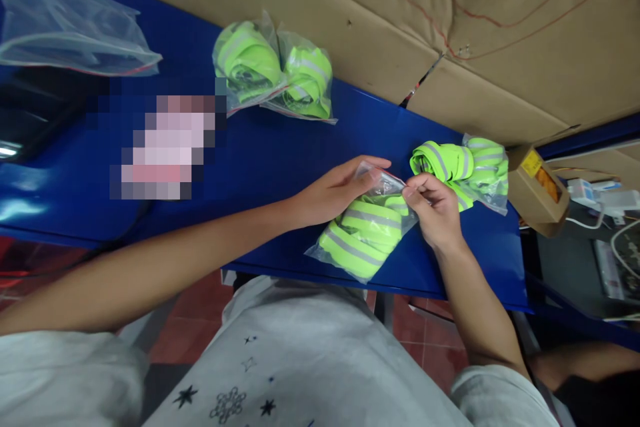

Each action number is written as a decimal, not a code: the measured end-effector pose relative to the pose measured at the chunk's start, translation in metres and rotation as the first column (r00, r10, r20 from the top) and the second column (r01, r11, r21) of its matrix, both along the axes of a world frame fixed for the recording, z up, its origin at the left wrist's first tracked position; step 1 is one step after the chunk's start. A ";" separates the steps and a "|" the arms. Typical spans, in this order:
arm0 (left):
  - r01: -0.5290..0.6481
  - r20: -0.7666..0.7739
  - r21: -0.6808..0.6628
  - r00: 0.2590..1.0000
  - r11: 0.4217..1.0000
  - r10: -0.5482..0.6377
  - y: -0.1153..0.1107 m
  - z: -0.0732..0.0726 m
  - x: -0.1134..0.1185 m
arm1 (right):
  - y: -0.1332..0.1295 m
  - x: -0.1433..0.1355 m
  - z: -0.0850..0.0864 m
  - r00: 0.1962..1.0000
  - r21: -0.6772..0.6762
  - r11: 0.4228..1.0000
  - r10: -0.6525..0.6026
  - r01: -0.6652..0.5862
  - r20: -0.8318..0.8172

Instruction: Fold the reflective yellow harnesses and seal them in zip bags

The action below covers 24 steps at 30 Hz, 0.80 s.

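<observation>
A clear zip bag (361, 240) with a rolled neon-yellow reflective strap inside lies near the front edge of the blue table. My left hand (345, 190) pinches the left end of the bag's red-lined opening between thumb and fingers. At the opening's right end, my right hand (434, 207) grips the plastic with its thumb and bent forefinger. Just beyond the right hand is a loose reflective strap roll (443, 161), next to another bagged roll (487, 170).
Two bagged strap rolls (247, 63) stand against the cardboard wall (320, 27). Empty plastic bags (75, 30) lie far left on the blue table (280, 153), near a blurred-out patch (167, 147). A small cardboard box (537, 190) sits at the right end, beside cables and white plugs (600, 197).
</observation>
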<state>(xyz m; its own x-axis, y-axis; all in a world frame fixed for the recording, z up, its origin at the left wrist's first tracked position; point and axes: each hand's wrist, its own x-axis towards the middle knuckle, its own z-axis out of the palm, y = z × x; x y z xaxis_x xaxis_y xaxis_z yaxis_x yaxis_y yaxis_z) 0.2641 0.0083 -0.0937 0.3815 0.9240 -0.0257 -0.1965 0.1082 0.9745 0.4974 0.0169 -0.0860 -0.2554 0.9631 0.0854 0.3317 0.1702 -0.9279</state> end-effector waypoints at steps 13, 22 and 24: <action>-0.122 -0.067 0.123 0.989 0.985 0.131 0.001 0.001 -0.003 | 0.003 0.003 0.004 0.994 -0.062 0.993 0.105 -0.104 0.005; -0.055 -0.032 0.030 0.998 0.998 0.056 0.004 -0.010 -0.002 | 0.003 0.000 -0.002 0.993 0.018 0.995 0.092 -0.094 0.067; -0.007 -0.034 0.008 0.999 1.000 0.007 0.004 -0.009 -0.003 | 0.003 0.001 0.001 0.993 0.010 0.995 0.102 -0.103 0.066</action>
